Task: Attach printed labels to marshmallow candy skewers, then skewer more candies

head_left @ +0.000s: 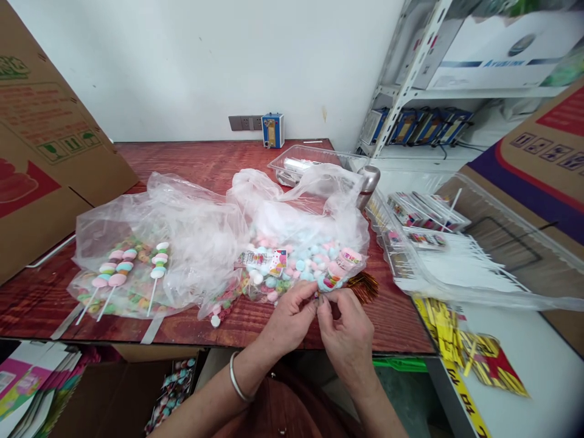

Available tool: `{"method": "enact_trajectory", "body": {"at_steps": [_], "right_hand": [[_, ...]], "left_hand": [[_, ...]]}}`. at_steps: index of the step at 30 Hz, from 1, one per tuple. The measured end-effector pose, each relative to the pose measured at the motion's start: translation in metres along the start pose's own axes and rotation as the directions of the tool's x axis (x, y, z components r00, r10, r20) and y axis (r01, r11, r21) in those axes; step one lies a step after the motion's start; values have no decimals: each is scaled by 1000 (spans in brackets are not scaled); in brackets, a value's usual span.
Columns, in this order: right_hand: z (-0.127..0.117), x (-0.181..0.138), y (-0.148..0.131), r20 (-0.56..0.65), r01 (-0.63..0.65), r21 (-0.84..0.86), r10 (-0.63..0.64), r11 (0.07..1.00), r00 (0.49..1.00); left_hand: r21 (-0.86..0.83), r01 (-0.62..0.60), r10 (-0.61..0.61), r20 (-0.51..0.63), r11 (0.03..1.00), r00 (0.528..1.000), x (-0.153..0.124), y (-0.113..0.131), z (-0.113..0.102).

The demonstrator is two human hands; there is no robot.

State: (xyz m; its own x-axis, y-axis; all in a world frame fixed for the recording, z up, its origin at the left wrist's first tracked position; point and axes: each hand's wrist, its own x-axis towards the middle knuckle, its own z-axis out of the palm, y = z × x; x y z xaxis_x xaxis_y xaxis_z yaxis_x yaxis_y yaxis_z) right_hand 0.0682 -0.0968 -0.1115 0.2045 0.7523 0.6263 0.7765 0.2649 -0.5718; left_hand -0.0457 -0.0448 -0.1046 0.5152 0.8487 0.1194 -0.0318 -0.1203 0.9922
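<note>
At the table's front edge, my left hand (294, 313) and my right hand (347, 325) meet with thumbs and fingertips pinched together. Between them is the gathered lower end of a small clear packet (329, 283) with colourful marshmallows inside and a pink label on its upper part. The exact spot they pinch is mostly hidden by the fingers. Beside the right hand lies a bunch of shiny bronze twist ties (364, 287). Behind both hands, an open clear bag (298, 213) holds loose pink, blue and white marshmallows (305, 260). A printed card packet (264, 260) rests on it.
On the left, several marshmallow sticks (121, 267) lie on another clear bag (191, 231). A clear bin (396, 267) with white sticks stands right, near a steel flask (368, 182). Cardboard boxes (59, 121) flank the table. Below left, an open box (114, 395) holds wrapped marshmallow sticks.
</note>
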Motion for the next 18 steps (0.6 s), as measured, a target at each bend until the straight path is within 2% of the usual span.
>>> {"method": "enact_trajectory", "body": {"at_steps": [3, 5, 6, 8, 10, 12, 15, 17, 18], "right_hand": [[-7, 0, 0, 55, 115, -9, -114, 993, 992], [-12, 1, 1, 72, 114, 12, -115, 993, 991], [-15, 2, 3, 67, 83, 30, -85, 996, 994], [-20, 4, 4, 64, -11, 83, 6, 997, 998], [-24, 6, 3, 76, -98, 147, 87, 984, 993], [-26, 5, 0, 156, -200, 241, 165, 950, 974], [-23, 0, -2, 342, -401, 374, 277, 836, 898], [-21, -4, 3, 440, -519, 432, 330, 737, 835], [-20, -6, 7, 453, -552, 458, 351, 697, 819]], "left_hand": [[-289, 18, 16, 117, 957, 993, 1, 5, -9], [-336, 22, 29, 145, 941, 989, 0, 8, -19], [-273, 6, 42, 168, 962, 985, -1, 10, -24], [-10, -78, 78, 239, 997, 968, -4, 12, -30], [287, -181, 93, 294, 941, 951, -7, 11, -32], [469, -218, 113, 240, 856, 964, -8, 9, -29], [520, -205, 165, 123, 829, 979, -8, 9, -24], [458, -244, 178, 182, 855, 967, -7, 13, -24], [423, -259, 172, 233, 868, 957, -7, 15, -24]]}}
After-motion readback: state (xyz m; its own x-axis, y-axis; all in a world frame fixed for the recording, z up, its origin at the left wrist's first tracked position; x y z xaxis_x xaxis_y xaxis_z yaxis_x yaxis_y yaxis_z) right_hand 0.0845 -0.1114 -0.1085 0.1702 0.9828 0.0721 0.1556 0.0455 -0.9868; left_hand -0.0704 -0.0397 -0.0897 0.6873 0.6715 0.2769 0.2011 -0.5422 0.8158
